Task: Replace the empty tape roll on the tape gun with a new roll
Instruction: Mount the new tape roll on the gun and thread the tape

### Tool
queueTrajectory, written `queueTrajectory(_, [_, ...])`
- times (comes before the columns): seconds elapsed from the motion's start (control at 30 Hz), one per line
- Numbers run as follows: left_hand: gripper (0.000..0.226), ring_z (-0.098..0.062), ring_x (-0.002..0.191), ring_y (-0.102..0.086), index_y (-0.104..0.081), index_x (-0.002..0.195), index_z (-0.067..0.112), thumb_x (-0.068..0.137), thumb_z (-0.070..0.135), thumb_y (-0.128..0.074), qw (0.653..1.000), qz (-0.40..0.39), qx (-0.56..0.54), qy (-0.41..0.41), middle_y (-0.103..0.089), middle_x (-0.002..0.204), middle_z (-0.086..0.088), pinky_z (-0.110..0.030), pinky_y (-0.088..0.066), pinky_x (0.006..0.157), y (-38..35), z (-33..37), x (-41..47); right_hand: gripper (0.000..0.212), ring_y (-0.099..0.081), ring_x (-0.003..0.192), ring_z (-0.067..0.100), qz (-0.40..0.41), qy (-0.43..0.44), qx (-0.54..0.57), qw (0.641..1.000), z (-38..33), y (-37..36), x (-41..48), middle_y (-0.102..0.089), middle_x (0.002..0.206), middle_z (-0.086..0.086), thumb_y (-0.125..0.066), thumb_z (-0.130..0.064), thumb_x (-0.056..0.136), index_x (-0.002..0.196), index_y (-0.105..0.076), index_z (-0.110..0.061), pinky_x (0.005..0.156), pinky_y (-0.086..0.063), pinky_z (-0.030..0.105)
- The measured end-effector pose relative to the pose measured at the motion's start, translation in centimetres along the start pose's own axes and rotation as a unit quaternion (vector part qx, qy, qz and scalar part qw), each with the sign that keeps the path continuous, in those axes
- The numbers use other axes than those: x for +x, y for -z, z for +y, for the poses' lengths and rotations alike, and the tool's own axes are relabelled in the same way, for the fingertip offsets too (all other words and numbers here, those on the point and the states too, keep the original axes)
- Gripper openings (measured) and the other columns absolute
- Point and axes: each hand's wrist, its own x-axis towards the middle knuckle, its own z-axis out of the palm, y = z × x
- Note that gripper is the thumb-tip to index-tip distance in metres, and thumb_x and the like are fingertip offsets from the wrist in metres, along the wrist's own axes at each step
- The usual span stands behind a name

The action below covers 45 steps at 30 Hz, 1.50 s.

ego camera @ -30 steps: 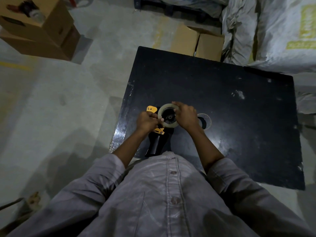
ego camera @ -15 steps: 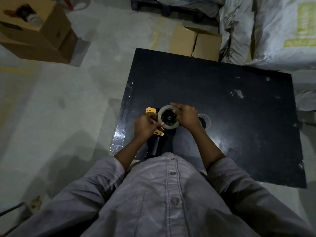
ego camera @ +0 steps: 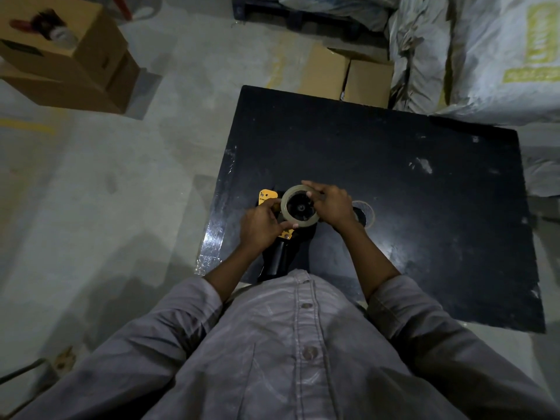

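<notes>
A black and yellow tape gun (ego camera: 277,256) lies on the black table (ego camera: 409,207) near its front left corner, handle pointing toward me. A roll of clear tape (ego camera: 291,221) sits on the gun's black hub. My left hand (ego camera: 260,225) grips the gun's yellow frame, its thumb against the roll's lower edge. My right hand (ego camera: 331,204) holds the roll from the right, with fingers over its top rim. Just right of that hand an empty tape core (ego camera: 365,209) lies flat on the table, partly hidden.
Cardboard boxes (ego camera: 348,74) stand on the floor beyond the table's far edge. Another stack of cardboard boxes (ego camera: 63,56) sits at the far left. Large white sacks (ego camera: 485,50) are piled at the back right. Grey concrete floor (ego camera: 106,192) lies to the left.
Both hands stay on the gun and roll. My right hand's fingers have shifted slightly over the roll's top rim. The view has moved a little.
</notes>
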Motion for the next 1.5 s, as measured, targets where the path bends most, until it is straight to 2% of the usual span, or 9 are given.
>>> queueTrajectory(0.2, [0.085, -0.016, 0.081, -0.071, -0.071, 0.139, 0.026, 0.068, 0.064, -0.095, 1.0, 0.016, 0.023, -0.014, -0.076, 0.082, 0.003, -0.029, -0.053, 0.068, -0.2, 0.1, 0.0, 0.039, -0.071, 0.137, 0.029, -0.006, -0.016, 0.028, 0.999, 0.7, -0.4, 0.3, -0.077, 0.146, -0.005, -0.063, -0.045, 0.109, 0.147, -0.07, -0.052, 0.11, -0.06, 0.049])
queueTrajectory(0.4, [0.077, -0.018, 0.079, -0.071, -0.073, 0.137, 0.023, 0.072, 0.058, -0.096, 0.999, 0.017, 0.026, -0.028, -0.074, 0.078, 0.004, -0.03, -0.052, 0.067, -0.1, 0.3, -0.2, 0.039, -0.072, 0.133, 0.029, -0.013, -0.015, 0.019, 1.0, 0.1, -0.2, 0.5, -0.077, 0.147, -0.006, -0.063, -0.04, 0.108, 0.144, -0.074, -0.048, 0.103, -0.064, 0.055])
queueTrajectory(0.53, [0.07, -0.008, 0.065, -0.058, -0.076, 0.132, 0.023, 0.072, 0.051, -0.098, 0.999, 0.029, -0.007, -0.035, -0.057, 0.064, 0.015, -0.024, -0.04, 0.057, 0.0, 0.2, -0.4, 0.039, -0.067, 0.139, 0.033, -0.014, 0.011, -0.036, 0.999, -1.0, 0.2, 0.4, -0.075, 0.148, 0.002, -0.062, -0.026, 0.112, 0.147, -0.073, -0.036, 0.113, -0.054, 0.048])
queueTrajectory(0.67, [0.074, 0.003, 0.058, -0.055, -0.073, 0.138, 0.032, 0.072, 0.054, -0.097, 0.998, 0.031, -0.036, -0.027, -0.058, 0.06, 0.013, -0.022, -0.043, 0.058, -0.1, 0.1, -0.2, 0.041, -0.066, 0.136, 0.037, -0.003, 0.005, -0.042, 0.999, -0.9, 0.1, 0.6, -0.074, 0.145, 0.008, -0.061, -0.018, 0.11, 0.148, -0.069, -0.032, 0.109, -0.049, 0.048])
queueTrajectory(0.83, [0.077, 0.004, 0.058, -0.056, -0.072, 0.139, 0.033, 0.07, 0.056, -0.097, 0.999, 0.013, -0.041, -0.03, -0.061, 0.062, 0.012, -0.026, -0.048, 0.062, -0.5, -0.3, 0.0, 0.039, -0.067, 0.135, 0.038, -0.015, -0.003, -0.033, 0.999, 0.4, -0.6, 0.4, -0.074, 0.145, 0.009, -0.058, -0.027, 0.113, 0.15, -0.068, -0.032, 0.11, -0.054, 0.053])
queueTrajectory(1.0, [0.078, 0.001, 0.06, -0.056, -0.072, 0.14, 0.032, 0.07, 0.058, -0.097, 0.999, 0.017, -0.043, -0.029, -0.058, 0.061, 0.015, -0.024, -0.046, 0.062, -0.7, -0.5, -0.1, 0.051, -0.069, 0.135, 0.036, -0.009, -0.01, -0.001, 1.0, 2.1, -1.5, 0.9, -0.077, 0.144, 0.005, -0.051, -0.046, 0.102, 0.148, -0.071, -0.039, 0.11, -0.057, 0.056])
queueTrajectory(1.1, [0.078, 0.004, 0.061, -0.054, -0.071, 0.14, 0.032, 0.072, 0.058, -0.096, 0.998, 0.024, -0.043, -0.032, -0.055, 0.06, 0.017, -0.018, -0.039, 0.059, -0.6, -0.5, 0.0, 0.047, -0.07, 0.135, 0.035, -0.003, -0.019, 0.017, 1.0, 1.7, -1.2, 0.7, -0.077, 0.145, 0.003, -0.055, -0.043, 0.104, 0.147, -0.073, -0.04, 0.111, -0.058, 0.054])
queueTrajectory(1.37, [0.076, -0.017, 0.078, -0.069, -0.071, 0.14, 0.029, 0.075, 0.059, -0.094, 1.0, 0.017, 0.004, -0.012, -0.055, 0.065, 0.016, -0.027, -0.044, 0.063, -0.8, 0.0, 0.2, 0.042, -0.072, 0.135, 0.025, 0.0, -0.048, 0.057, 0.997, 1.6, -0.9, 0.8, -0.079, 0.142, -0.009, -0.065, -0.041, 0.101, 0.142, -0.077, -0.044, 0.108, -0.062, 0.049])
queueTrajectory(1.5, [0.073, -0.027, 0.094, -0.075, -0.071, 0.138, 0.03, 0.075, 0.059, -0.094, 0.999, 0.031, 0.019, -0.002, -0.075, 0.085, 0.002, -0.035, -0.057, 0.075, -1.0, -0.2, 0.2, 0.049, -0.074, 0.133, 0.027, 0.003, -0.053, 0.051, 0.997, 2.5, -2.0, 1.4, -0.079, 0.141, -0.008, -0.059, -0.048, 0.097, 0.143, -0.075, -0.047, 0.107, -0.063, 0.048])
